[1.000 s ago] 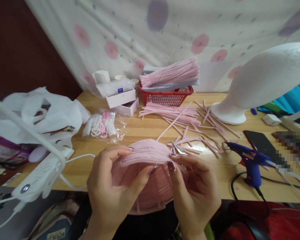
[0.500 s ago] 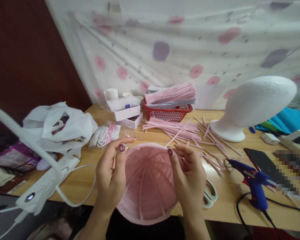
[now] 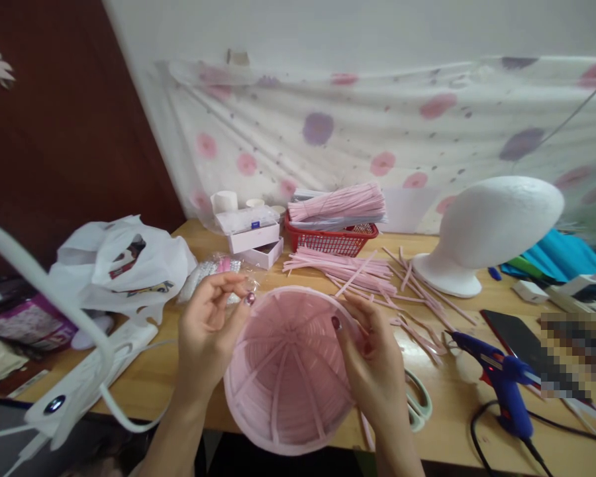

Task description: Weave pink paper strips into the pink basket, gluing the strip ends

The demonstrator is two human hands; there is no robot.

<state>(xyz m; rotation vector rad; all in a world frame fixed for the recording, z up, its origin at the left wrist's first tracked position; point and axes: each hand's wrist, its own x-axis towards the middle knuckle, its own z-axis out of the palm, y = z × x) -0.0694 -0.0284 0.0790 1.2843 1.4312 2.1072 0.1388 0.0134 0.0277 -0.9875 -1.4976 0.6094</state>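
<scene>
A pink, ribbed, bowl-shaped piece [image 3: 289, 371] faces me with its hollow side, its ribs meeting at the centre. My right hand [image 3: 372, 354] grips its right rim, thumb inside and fingers behind. At the upper left rim is my left hand [image 3: 218, 324], fingers bent and a small gap between thumb and index tip; I see nothing held there. Behind the piece lies a pile of pink strips like pipe cleaners [image 3: 340, 266]. Green-handled scissors [image 3: 420, 401] lie beside my right wrist, partly hidden by it.
A red basket [image 3: 328, 242] holds bundled pink and grey strips. A white foam head [image 3: 496, 228] stands at the right, with a blue glue gun [image 3: 499, 377] and a dark phone [image 3: 516, 348] nearer me. White boxes [image 3: 253, 238], a plastic bag [image 3: 124, 258] and a power strip [image 3: 89, 377] occupy the left.
The view has tilted up slightly. My left hand has shifted left, off the rim, its index finger now more bent. The bowl-shaped piece has turned to face me more fully, still in my right hand.
</scene>
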